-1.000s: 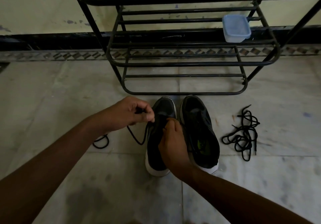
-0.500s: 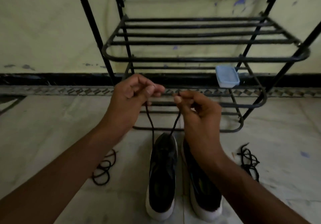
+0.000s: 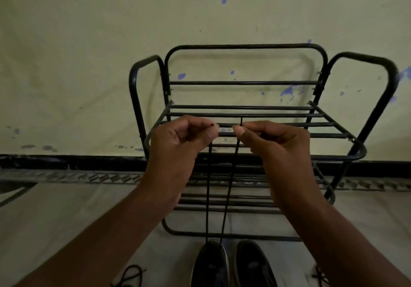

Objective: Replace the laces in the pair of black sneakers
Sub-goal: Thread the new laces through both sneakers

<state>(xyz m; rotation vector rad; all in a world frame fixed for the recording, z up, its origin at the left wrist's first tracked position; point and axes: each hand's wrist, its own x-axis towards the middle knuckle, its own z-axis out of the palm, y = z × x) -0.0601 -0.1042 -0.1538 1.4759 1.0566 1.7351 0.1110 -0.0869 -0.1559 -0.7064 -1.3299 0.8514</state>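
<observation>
Black lace [image 3: 208,197] rises in two taut strands from the toe end of the left sneaker [image 3: 210,264]. That shoe stands on the floor [image 3: 66,231] just beside the right sneaker [image 3: 253,264], both toes pointing at the floor's far edge, where the shoe rack [image 3: 244,114] stands against the wall [image 3: 89,64]. The strands run nearly straight up, long axis from shoe to hands, closing together at the bottom. The left hand [image 3: 178,148] pinches one tip between thumb and forefinger and the right hand [image 3: 278,146] pinches the other, fingers [image 3: 239,131] curled, the two pinches level and near each other. The lace thus hangs directly below the fingers, each hand equally near its own strand. This looks like evening the ends before crossing them down to the next eyelets. A loose lace [image 3: 130,275] lies at the floor's near left, a second loose lace [image 3: 319,274] at its near right
</observation>
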